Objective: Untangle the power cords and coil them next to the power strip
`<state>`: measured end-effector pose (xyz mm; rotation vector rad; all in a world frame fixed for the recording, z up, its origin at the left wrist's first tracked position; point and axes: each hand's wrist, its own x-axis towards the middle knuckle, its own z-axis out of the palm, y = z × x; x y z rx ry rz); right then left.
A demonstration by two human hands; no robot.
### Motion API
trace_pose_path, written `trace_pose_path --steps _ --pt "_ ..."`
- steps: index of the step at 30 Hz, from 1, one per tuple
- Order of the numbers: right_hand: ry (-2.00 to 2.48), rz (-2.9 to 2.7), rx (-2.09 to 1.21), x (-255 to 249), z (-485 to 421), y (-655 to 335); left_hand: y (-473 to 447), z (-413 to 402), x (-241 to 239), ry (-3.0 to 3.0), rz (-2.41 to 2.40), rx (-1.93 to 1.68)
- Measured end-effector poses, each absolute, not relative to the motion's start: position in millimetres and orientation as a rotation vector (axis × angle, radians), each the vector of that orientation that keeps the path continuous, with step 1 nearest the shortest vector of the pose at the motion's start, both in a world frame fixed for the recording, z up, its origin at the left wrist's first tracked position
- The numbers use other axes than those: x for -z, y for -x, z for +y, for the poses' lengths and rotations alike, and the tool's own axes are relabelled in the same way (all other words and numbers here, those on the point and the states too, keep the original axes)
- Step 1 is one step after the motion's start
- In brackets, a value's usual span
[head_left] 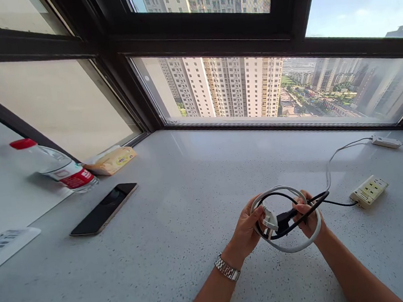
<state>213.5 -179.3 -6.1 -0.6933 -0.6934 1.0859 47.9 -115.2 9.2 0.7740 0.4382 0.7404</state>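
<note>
Both hands — the left hand (247,228) and right hand (309,219) — hold tight a looped white cord (294,248) and black cord (307,213), not yet tied up.

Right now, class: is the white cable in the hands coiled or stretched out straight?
Coiled. The white cable forms a loop held between the left hand and right hand, with a black cable crossing it.
</note>
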Motion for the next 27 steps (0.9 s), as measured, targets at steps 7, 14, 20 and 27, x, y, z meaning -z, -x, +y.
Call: trace_pose_path --steps 7,14,20,27 --pt "0.539 -0.581 -1.080 -10.0 -185.4 -224.7 -64.4 -119.9 2.7 -1.524 0.537 -0.909" --pt "0.487 -0.379 -1.044 -23.3 -187.8 -219.7 -56.2 -119.5 5.3 -1.958 0.332 -0.759" --pt "0.541 -0.320 -0.996 -23.2 -187.2 -210.8 -77.4 -132.4 8.1 -1.916 0.297 -0.786" --pt "0.874 -0.456 -0.962 -5.2 -175.1 -197.6 -78.2 -131.2 -1.7 -1.543 0.437 -0.856"
